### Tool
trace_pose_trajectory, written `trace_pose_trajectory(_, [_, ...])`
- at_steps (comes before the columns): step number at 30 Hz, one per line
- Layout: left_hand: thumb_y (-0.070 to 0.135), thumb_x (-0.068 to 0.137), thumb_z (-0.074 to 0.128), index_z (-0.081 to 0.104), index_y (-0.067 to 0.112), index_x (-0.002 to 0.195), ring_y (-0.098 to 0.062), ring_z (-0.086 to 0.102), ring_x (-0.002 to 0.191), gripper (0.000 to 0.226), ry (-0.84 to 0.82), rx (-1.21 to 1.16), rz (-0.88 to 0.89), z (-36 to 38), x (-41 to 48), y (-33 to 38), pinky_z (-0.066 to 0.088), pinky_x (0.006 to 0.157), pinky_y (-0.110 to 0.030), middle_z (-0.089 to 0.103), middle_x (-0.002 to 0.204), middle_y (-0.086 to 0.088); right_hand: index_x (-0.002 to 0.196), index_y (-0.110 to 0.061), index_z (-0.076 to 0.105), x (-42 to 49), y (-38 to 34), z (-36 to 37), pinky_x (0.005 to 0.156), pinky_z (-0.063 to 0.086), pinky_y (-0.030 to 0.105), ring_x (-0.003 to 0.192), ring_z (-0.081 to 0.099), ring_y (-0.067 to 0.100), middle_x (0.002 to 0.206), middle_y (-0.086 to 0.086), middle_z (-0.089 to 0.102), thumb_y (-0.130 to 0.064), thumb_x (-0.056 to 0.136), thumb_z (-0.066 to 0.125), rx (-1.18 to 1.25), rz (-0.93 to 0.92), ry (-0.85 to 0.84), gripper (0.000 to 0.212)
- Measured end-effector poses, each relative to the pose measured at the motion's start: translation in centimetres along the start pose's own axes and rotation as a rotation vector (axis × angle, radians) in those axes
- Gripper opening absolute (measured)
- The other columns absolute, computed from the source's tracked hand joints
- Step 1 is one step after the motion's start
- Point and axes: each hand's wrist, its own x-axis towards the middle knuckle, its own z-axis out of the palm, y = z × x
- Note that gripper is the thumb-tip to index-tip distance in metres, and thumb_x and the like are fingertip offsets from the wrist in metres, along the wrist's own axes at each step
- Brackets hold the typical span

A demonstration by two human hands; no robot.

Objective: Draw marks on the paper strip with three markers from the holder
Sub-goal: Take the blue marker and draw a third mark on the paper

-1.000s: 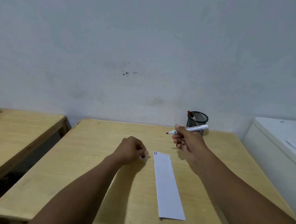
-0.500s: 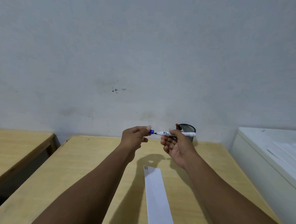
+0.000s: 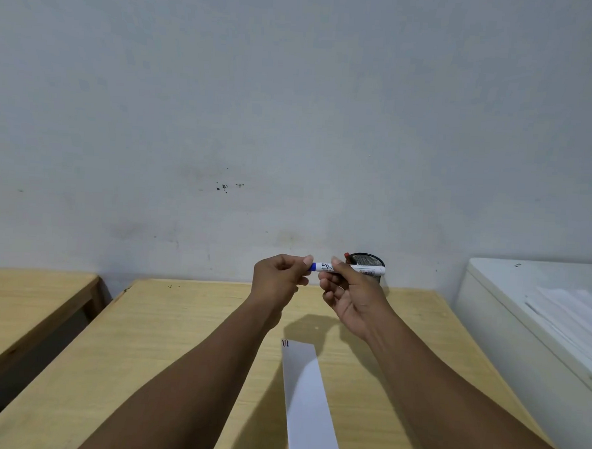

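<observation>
Both hands are raised above the table. My right hand point(image 3: 348, 289) grips the white barrel of a blue marker point(image 3: 364, 270), held level. My left hand point(image 3: 278, 275) pinches the blue cap point(image 3: 314, 266), which sits on the marker's tip. The white paper strip point(image 3: 307, 403) lies lengthwise on the wooden table point(image 3: 164, 348) below my hands, with small red and dark marks at its far left corner. Behind my right hand stands the black mesh holder point(image 3: 368, 261) near the wall, a red marker point(image 3: 347, 257) poking out of it.
A second wooden table point(image 3: 19, 299) stands to the left across a gap. A white cabinet point(image 3: 539, 326) with sheets of paper on top is at the right. A grey wall rises right behind the table.
My left hand lifted off the table with the blue cap and met the marker in my right hand; the cap now covers the tip. The camera tilted upward.
</observation>
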Motion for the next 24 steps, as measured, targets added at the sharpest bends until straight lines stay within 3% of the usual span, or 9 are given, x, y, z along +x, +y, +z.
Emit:
trace_pose_trajectory(3, [0.026,0.090,0.077,0.074,0.009,0.084,-0.014,0.065,0.065,0.018,0.005,0.067,0.035,0.0,0.5,0.0,0.050,0.068,-0.030,0.075,0.079,-0.004,0.086,-0.011,0.065,0.3,-0.6,-0.3,0.047,0.042,0.022,0.049,0.063,0.013,0.066,0.007,0.068,-0.024,0.097,0.070,-0.116,-0.007,-0.001,0.018])
trace_pose_trajectory(8, [0.031,0.088,0.077,0.075,0.011,0.081,-0.013,0.069,0.062,0.022,0.072,0.189,0.117,0.0,1.6,-0.4,0.054,0.070,-0.038,0.076,0.076,-0.007,0.097,-0.008,0.063,0.8,-3.9,-2.3,0.048,0.041,0.024,0.051,0.064,0.018,0.070,0.011,0.072,-0.057,0.089,0.070,-0.762,0.131,-0.011,0.050])
trace_pose_trajectory(12, [0.030,0.088,0.076,0.076,0.009,0.082,-0.006,0.070,0.057,0.021,0.123,0.313,0.208,1.3,2.8,0.9,0.055,0.065,-0.027,0.078,0.076,-0.005,0.089,-0.009,0.069,2.0,-6.8,-4.2,0.049,0.049,0.024,0.059,0.069,0.022,0.083,0.015,0.079,-0.042,0.088,0.072,-1.370,-0.022,0.094,0.034])
trace_pose_trajectory(14, [0.028,0.089,0.075,0.075,0.009,0.083,-0.012,0.072,0.061,0.020,0.119,0.367,0.240,2.0,3.6,1.7,0.050,0.059,-0.019,0.077,0.077,-0.005,0.089,-0.007,0.069,2.7,-8.2,-4.9,0.063,0.056,0.032,0.071,0.069,0.028,0.092,0.015,0.076,-0.037,0.086,0.073,-1.595,-0.107,0.127,0.030])
trace_pose_trajectory(16, [0.028,0.088,0.075,0.075,0.013,0.080,-0.021,0.073,0.071,0.018,0.118,0.423,0.278,2.9,4.6,2.1,0.050,0.060,-0.018,0.076,0.076,-0.004,0.096,-0.007,0.070,3.5,-9.4,-5.4,0.082,0.058,0.040,0.091,0.070,0.031,0.103,0.012,0.072,-0.036,0.085,0.072,-1.708,-0.162,0.138,0.031])
trace_pose_trajectory(17, [0.029,0.088,0.076,0.074,0.016,0.077,-0.023,0.072,0.075,0.016,0.114,0.449,0.295,3.4,5.2,2.3,0.054,0.065,-0.024,0.075,0.074,-0.001,0.098,-0.008,0.071,3.8,-10.0,-5.6,0.086,0.059,0.042,0.098,0.069,0.032,0.106,0.011,0.071,-0.036,0.085,0.071,-1.750,-0.179,0.136,0.031])
trace_pose_trajectory(20, [0.028,0.087,0.075,0.072,0.021,0.073,-0.024,0.072,0.079,0.017,0.084,0.518,0.340,4.9,6.7,2.6,0.057,0.074,-0.040,0.074,0.073,0.002,0.103,-0.011,0.071,5.0,-11.0,-6.0,0.088,0.058,0.043,0.103,0.067,0.032,0.109,0.010,0.069,-0.039,0.084,0.070,-1.821,-0.190,0.121,0.034])
trace_pose_trajectory(24, [0.028,0.088,0.074,0.075,0.016,0.081,-0.018,0.070,0.080,0.014,0.035,0.625,0.394,7.3,8.5,2.2,0.057,0.075,-0.036,0.075,0.078,0.002,0.102,-0.018,0.069,7.1,-11.3,-7.0,0.088,0.056,0.040,0.103,0.065,0.028,0.111,0.005,0.067,-0.037,0.084,0.069,-1.817,-0.203,0.117,0.026])
